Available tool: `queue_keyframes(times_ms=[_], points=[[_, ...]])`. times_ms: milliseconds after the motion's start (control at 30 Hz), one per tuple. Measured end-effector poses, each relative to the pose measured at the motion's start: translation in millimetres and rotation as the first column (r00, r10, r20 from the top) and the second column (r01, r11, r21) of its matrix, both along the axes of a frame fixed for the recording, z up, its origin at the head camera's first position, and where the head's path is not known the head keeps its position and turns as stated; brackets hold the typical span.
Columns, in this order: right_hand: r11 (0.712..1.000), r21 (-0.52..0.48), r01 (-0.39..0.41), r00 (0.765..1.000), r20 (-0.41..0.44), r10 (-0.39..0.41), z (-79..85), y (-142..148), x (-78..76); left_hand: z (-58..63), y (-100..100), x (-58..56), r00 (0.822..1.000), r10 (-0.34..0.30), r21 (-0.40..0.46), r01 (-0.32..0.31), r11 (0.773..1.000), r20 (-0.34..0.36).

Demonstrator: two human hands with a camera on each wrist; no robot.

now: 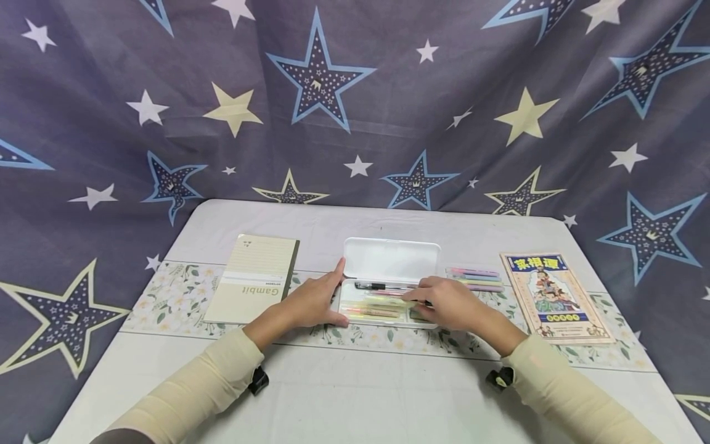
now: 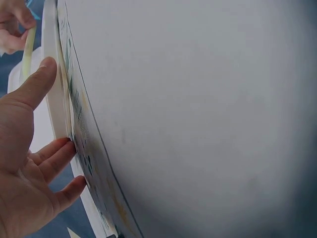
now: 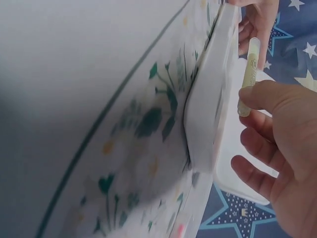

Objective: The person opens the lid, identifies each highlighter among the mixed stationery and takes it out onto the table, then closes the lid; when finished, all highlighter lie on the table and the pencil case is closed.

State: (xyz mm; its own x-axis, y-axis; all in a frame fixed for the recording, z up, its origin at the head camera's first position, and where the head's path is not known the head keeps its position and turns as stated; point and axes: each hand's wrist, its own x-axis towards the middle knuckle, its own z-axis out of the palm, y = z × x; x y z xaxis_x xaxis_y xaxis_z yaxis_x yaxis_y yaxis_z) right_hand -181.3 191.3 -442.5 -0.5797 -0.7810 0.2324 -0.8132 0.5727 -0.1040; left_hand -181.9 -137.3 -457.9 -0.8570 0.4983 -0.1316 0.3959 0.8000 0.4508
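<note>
One yellow pen (image 3: 251, 69) is pinched near its end by the right hand (image 1: 452, 303), toward 3 o'clock over the case (image 1: 391, 259), presumably leaving its length clear. The case's 9 o'clock end is touched, apparently to prevent sliding, by the left hand (image 1: 315, 300), fingers extended and unclenched. Case: smooth, round-cornered, white; pen: slim, translucent.

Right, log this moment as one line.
white pencil case: open, pens inside | right hand: pinching yellow pen above it | left hand: at its left end
</note>
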Motion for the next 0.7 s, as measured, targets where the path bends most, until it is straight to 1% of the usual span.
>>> queue_keyframes(times_ms=[200,367,700], points=[[0.999,-0.037,0.007,0.999,-0.037,-0.008,0.9,14,-0.5,-0.5,0,-0.2,1.000,0.003,-0.012,-0.003,1.000,0.001],[0.998,-0.050,0.024,0.998,-0.051,-0.026,1.7,27,0.4,0.0,1,-0.4,1.000,0.002,-0.012,-0.002,1.000,0.003],[0.991,-0.039,0.129,0.991,-0.010,-0.130,3.1,51,4.0,0.4,1,-0.1,1.000,0.004,-0.004,-0.004,1.000,0.007]])
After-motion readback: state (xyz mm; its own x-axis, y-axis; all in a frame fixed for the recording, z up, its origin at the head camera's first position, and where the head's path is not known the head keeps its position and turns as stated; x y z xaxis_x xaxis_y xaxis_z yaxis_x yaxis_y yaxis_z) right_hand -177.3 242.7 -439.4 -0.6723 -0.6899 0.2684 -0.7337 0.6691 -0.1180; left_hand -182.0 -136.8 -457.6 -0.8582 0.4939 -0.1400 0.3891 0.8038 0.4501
